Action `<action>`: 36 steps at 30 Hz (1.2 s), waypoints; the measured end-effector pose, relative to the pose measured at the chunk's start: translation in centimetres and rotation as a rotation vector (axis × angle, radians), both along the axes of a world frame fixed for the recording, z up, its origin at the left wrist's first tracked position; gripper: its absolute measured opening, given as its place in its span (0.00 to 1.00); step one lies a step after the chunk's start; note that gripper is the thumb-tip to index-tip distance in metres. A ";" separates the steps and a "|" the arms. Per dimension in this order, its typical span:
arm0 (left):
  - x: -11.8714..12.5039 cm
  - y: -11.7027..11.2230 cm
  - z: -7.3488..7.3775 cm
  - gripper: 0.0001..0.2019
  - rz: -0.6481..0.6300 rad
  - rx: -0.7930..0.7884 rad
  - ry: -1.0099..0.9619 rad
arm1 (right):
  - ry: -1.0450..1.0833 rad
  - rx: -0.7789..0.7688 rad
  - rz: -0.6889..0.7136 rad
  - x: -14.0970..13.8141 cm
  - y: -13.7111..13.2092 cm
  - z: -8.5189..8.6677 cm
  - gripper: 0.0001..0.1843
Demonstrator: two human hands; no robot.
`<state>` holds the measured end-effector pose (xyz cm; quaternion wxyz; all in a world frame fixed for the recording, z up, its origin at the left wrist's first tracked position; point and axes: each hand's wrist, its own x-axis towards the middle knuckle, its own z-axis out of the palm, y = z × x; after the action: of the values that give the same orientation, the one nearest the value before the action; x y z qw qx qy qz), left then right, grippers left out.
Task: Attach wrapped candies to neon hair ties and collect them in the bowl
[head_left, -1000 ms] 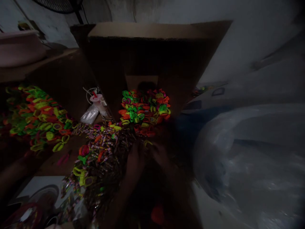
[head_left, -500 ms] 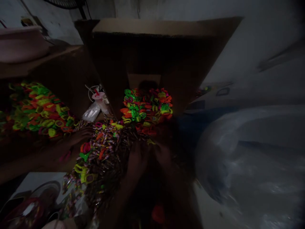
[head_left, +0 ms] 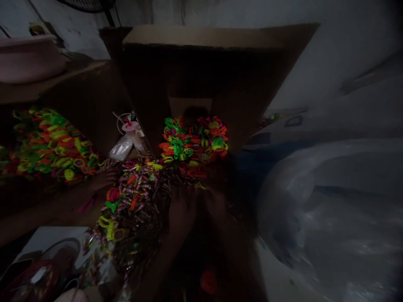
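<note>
Yellow band by right hand, left hand near; grips too dark to tell.

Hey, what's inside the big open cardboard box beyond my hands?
A heap of green, orange, yellow and pink bands lies low inside the cardboard box. What is under the heap is covered, and the box's upper interior is mostly too dark to read.

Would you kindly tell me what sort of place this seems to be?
Probably a small, dim workshop or storeroom: bright bands piled at a large cardboard box, a heap of small, shiny pieces, and bulky translucent plastic.
</note>
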<state>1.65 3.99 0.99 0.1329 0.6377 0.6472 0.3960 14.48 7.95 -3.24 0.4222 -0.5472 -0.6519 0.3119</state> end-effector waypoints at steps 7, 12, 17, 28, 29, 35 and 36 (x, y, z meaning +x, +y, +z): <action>0.0 0.0 0.0 0.15 -0.006 -0.049 0.020 | -0.052 -0.006 0.023 -0.1 0.0 0.4 0.24; -0.2 -0.2 0.5 0.14 0.043 -0.142 0.183 | -0.178 -0.038 0.001 -0.1 -0.2 0.6 0.24; -0.3 -0.2 0.6 0.15 0.073 -0.262 0.310 | -0.235 -0.016 0.021 -0.2 -0.4 0.8 0.26; -0.3 -0.1 0.5 0.17 0.075 -0.274 0.360 | -0.202 0.013 0.043 -0.1 -0.3 0.9 0.27; -0.3 -0.1 0.6 0.17 0.074 -0.275 0.348 | -0.195 0.004 0.049 -0.2 -0.3 1.1 0.27; -1.0 0.1 0.4 0.12 0.010 -0.306 0.226 | -0.159 0.003 0.083 -0.3 -0.4 0.8 0.29; -1.2 0.2 0.3 0.12 0.001 -0.288 0.222 | -0.159 -0.004 0.085 -0.3 -0.4 0.6 0.29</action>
<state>0.47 4.14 1.29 0.1505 0.6516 0.7081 0.2265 14.19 7.58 -2.60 0.3542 -0.5429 -0.7055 0.2864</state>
